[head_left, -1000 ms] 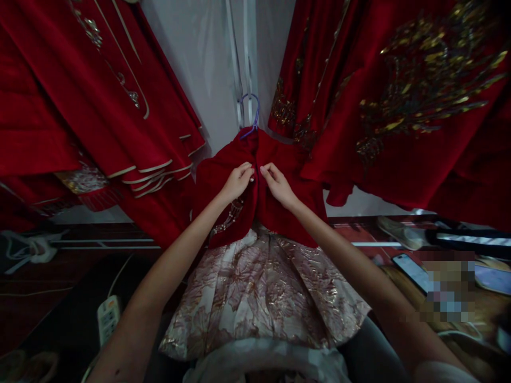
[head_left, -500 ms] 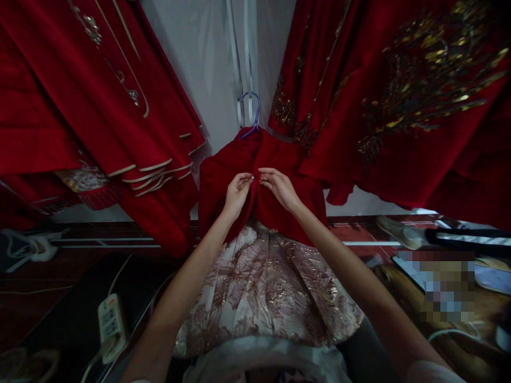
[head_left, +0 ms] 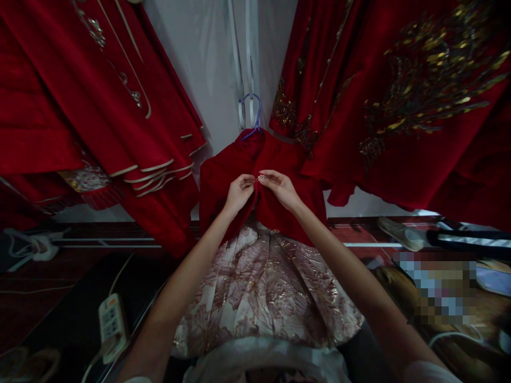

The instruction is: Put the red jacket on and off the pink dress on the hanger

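A short red jacket (head_left: 223, 165) hangs from a blue hanger (head_left: 257, 113) in front of me, above a pale brocade skirt with a shiny floral pattern (head_left: 263, 282). Both hands meet at the jacket's front opening, below the collar. My left hand (head_left: 240, 192), its fingers closed, pinches the front edge on the left side. Between the thumb and fingers of my right hand (head_left: 281, 189) is a small, pale beaded fastener (head_left: 261, 177) at the opposite edge. The fingertips almost touch, and how the fastener joins the cloth is hidden.
Red garments with light piping (head_left: 159, 122) hang at left, and red garments with gold sequins (head_left: 439, 69) at right. A power strip (head_left: 112, 324) lies on a dark surface at lower left. Someone's shoe (head_left: 401, 234) and a wooden surface (head_left: 479, 340) are at right.
The beaded fastener now shows between my right fingers, where the fingertips covered most of it before. Both hands have shifted only slightly at the jacket's front.
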